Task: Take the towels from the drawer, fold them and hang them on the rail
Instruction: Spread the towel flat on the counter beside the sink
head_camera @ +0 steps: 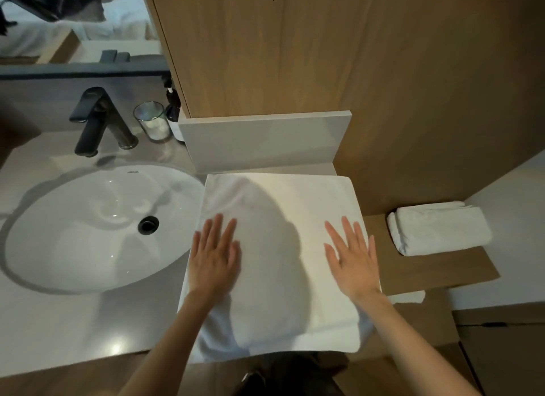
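Observation:
A large white towel [277, 207] lies folded flat on the counter to the right of the sink, its near edge hanging over the counter's front. My left hand [213, 255] presses on its left side with straight fingers. My right hand [352, 261] lies flat on its right side, fingers spread. A second white towel [439, 230], folded into a thick bundle, sits on a wooden shelf [460, 267] to the right. No drawer or rail shows in this view.
A white oval sink [88, 233] with a black drain fills the left. Behind it stand a black faucet [91, 121], a glass tumbler [152, 121] and a dark pump bottle [172, 106]. A wood panel wall [324, 47] rises behind the towel.

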A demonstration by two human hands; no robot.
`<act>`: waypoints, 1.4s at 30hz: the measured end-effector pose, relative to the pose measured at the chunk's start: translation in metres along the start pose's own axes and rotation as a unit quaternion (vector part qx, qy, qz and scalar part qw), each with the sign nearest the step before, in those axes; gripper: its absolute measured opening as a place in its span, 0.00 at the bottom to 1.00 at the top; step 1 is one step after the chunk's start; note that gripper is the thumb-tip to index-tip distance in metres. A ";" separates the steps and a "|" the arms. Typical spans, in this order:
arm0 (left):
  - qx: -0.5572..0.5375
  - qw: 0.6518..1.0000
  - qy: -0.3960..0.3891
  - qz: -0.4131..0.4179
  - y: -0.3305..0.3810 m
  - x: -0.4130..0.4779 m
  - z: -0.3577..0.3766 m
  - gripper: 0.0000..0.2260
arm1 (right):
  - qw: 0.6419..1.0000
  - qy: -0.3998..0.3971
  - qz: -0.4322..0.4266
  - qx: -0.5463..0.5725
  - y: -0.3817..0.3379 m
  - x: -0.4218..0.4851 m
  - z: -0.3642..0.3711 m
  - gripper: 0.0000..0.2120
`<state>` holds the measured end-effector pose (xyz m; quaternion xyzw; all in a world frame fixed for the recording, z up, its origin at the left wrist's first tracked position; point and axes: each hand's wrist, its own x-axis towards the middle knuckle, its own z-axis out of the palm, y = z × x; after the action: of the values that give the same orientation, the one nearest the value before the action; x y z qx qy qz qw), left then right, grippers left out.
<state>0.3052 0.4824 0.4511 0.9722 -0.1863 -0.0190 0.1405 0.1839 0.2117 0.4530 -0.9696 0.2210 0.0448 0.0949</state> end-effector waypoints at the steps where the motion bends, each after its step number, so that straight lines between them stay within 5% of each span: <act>1: 0.002 1.000 -0.011 0.000 -0.005 -0.002 -0.001 0.26 | 1.000 -0.013 0.011 -0.002 0.004 -0.002 -0.002 0.25; 5: 0.010 1.000 0.002 0.017 -0.009 -0.018 -0.005 0.26 | 0.999 -0.014 0.045 0.019 -0.015 -0.021 -0.013 0.26; 12: -0.018 0.994 -0.016 0.110 0.029 -0.090 0.015 0.23 | 0.996 -0.023 -0.069 0.045 -0.092 -0.102 0.019 0.24; 23: 0.044 0.988 -0.025 0.146 -0.041 -0.115 -0.002 0.24 | 0.999 -0.033 -0.042 0.002 -0.002 -0.132 0.019 0.31; 26: 0.047 0.983 -0.024 0.175 -0.052 -0.132 -0.007 0.27 | 0.994 -0.020 0.010 0.107 -0.003 -0.151 0.020 0.34; 32: 0.098 0.959 -0.037 0.262 -0.072 -0.157 -0.002 0.35 | 0.889 0.043 0.121 0.440 -0.009 -0.159 0.026 0.40; 36: 0.089 0.961 -0.046 0.259 -0.073 -0.153 -0.002 0.49 | 0.867 0.038 0.116 0.484 -0.004 -0.149 0.025 0.43; 42: 0.075 0.967 0.007 0.242 -0.069 -0.155 -0.002 0.45 | 0.807 0.056 0.250 0.533 0.009 -0.145 0.013 0.41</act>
<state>0.1862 0.6016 0.4313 0.9061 -0.4158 0.0363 0.0686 0.0490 0.2677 0.4580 -0.6788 0.4497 -0.1119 0.5696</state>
